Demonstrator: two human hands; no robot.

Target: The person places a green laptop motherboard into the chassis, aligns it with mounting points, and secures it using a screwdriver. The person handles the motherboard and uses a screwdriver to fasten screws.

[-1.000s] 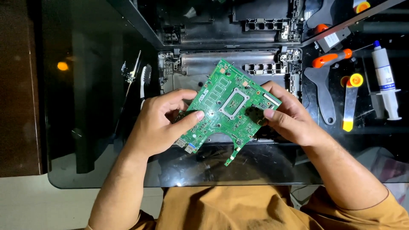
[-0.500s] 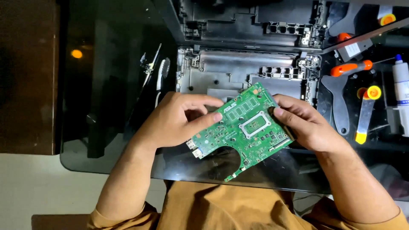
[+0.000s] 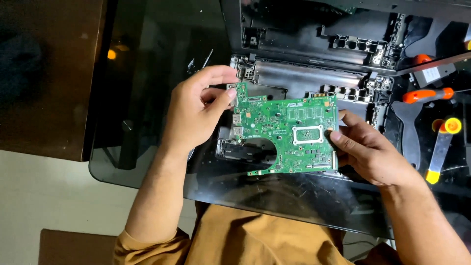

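Note:
A green laptop motherboard (image 3: 284, 132) with a silver square socket and a rounded cut-out on its lower edge is held level above the glass table. My left hand (image 3: 196, 110) pinches its upper left corner between thumb and fingers. My right hand (image 3: 370, 152) grips its right edge, thumb on top beside the socket. Behind and under the board lies the open black laptop chassis (image 3: 314, 73), its inner frame bare.
The dark glass table (image 3: 147, 98) ends at the left over a brown wooden surface (image 3: 44, 78). On the right lie an orange-handled screwdriver (image 3: 427, 94), a yellow-tipped pry tool (image 3: 439, 147) and a black spudger (image 3: 407, 132). Thin metal tools (image 3: 201, 61) rest left of the chassis.
The board has turned from a tilted diagonal to nearly square with the table. My left hand moved from under its left side to its upper left corner. The view has shifted.

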